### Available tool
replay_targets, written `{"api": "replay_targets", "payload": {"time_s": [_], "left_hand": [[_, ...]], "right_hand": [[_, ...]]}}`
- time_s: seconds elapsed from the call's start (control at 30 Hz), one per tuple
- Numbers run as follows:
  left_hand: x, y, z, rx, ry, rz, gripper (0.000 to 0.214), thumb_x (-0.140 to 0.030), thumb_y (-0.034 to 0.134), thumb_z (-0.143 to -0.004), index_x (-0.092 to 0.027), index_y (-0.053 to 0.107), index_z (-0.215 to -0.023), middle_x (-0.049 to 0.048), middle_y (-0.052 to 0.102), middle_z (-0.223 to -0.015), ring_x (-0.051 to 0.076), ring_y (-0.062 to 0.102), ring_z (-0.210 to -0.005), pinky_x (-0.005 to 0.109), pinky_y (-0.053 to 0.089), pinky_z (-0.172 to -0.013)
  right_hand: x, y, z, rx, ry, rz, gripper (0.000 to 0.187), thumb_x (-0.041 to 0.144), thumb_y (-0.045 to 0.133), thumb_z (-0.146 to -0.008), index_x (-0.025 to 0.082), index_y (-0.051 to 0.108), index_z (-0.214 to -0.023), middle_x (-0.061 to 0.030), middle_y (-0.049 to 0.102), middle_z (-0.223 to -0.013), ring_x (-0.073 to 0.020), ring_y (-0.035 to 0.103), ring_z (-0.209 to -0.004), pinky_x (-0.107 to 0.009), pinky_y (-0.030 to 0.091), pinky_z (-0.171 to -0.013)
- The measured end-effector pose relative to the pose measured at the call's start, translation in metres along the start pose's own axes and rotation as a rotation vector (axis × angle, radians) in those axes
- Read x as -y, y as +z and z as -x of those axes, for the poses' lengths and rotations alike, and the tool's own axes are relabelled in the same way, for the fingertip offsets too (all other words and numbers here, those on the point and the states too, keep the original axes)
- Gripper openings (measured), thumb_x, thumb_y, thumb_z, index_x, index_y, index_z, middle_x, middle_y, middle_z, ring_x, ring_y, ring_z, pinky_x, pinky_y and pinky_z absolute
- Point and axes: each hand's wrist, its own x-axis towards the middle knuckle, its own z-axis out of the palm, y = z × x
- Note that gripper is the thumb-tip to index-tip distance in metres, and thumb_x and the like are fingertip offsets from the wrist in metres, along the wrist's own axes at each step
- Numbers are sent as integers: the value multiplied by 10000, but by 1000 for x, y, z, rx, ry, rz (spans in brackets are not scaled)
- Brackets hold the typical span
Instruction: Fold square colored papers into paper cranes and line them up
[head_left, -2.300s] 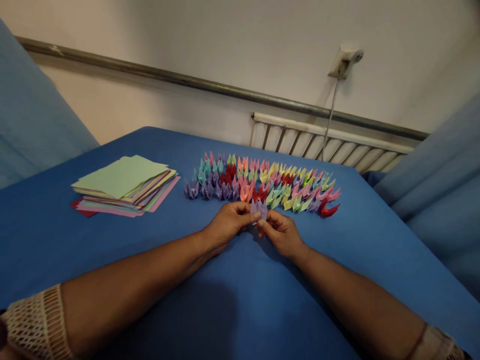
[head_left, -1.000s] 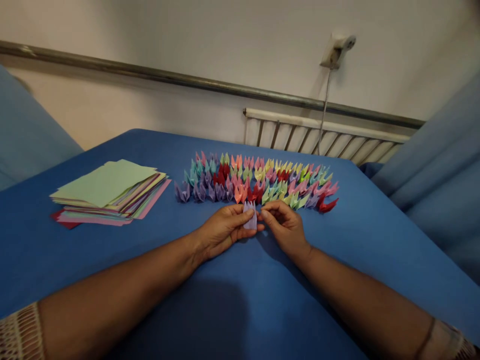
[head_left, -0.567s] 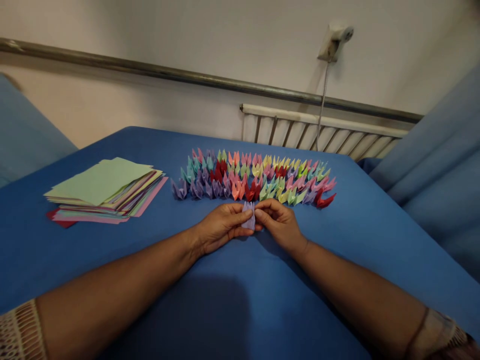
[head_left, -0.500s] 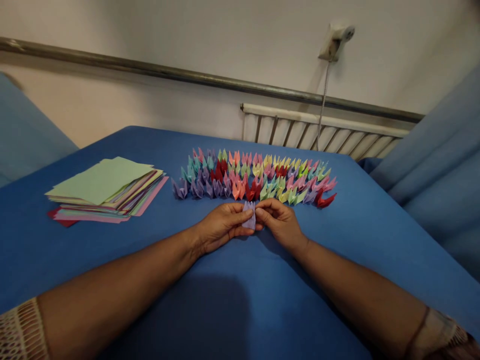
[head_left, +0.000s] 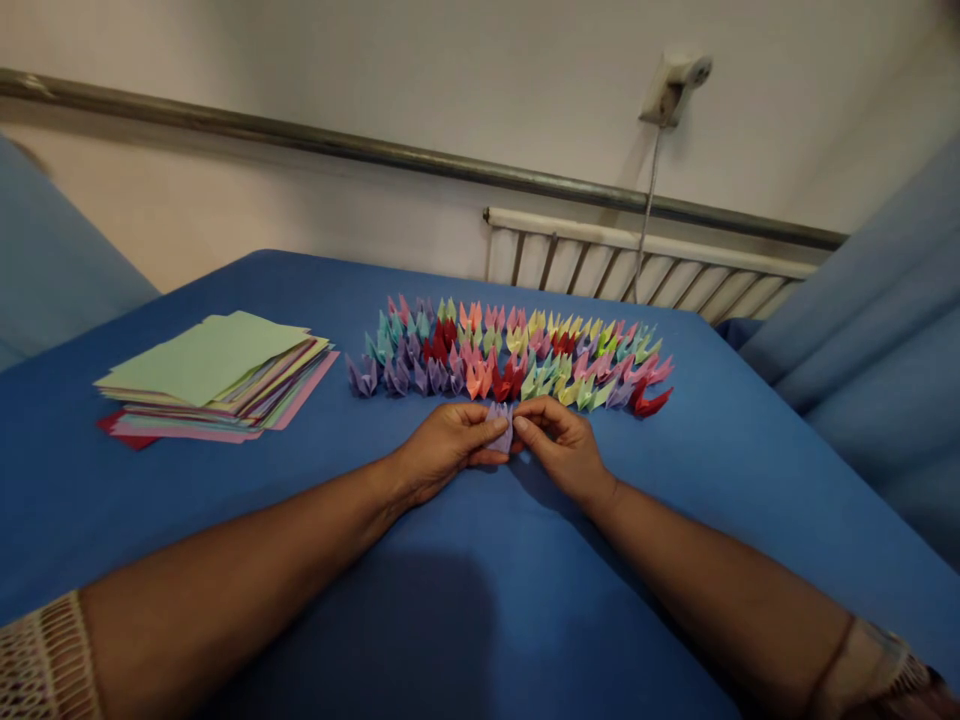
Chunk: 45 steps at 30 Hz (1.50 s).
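Between my hands is a small folded piece of lilac paper [head_left: 500, 432] with pointed tips at its top. My left hand [head_left: 450, 443] grips it from the left, thumb across its front and fingers behind. On the other side, my right hand [head_left: 561, 440] pinches its right edge between thumb and index finger. Just beyond my hands stand rows of folded paper cranes [head_left: 551, 375] in purple, pink, red, yellow, green and blue. The fingertips behind the lilac paper are partly hidden.
A stack of coloured paper sheets [head_left: 202, 365], pale green on top, lies to the left on the blue tablecloth [head_left: 360, 620]. Behind the table are a radiator [head_left: 652, 250], a metal pipe [head_left: 375, 150] and a wall socket with a cord [head_left: 667, 88]. A blue curtain [head_left: 885, 300] hangs at right.
Both hands keep their hold on the lilac paper, with only a slight shift of the left fingers. The view has moved very slightly.
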Motion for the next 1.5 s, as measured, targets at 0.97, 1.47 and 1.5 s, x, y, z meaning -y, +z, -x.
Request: {"api": "replay_targets", "payload": {"time_s": [0.97,1.47,1.5], "left_hand": [[4,1,-1,-73,44,-129,363,-463,811,-635,-142,741,-791,21,683,-745,110,613,-689,209,512,-653],[9,1,-2,-72,70,-163,299,-416,790,-676,-136,726,-758,-11,623,-702,89,575,-669,210,517,-669],[9,1,-2,-74,66,-159,298,-413,792,-674,-135,725,-759,-11,625,-702,88,577,-670,212,518,-676]], "right_hand": [[-4,-4,0,-69,-258,382,197,191,626,-809,216,633,-1004,-15,650,-843,-162,615,-771,-320,505,-754],[5,-8,3,4,-536,734,126,121,536,-866,213,567,-947,-50,641,-914,-201,609,-903,-368,469,-803],[5,-8,3,8,-543,750,124,128,537,-872,211,571,-957,-52,645,-920,-202,610,-905,-367,467,-801]]}}
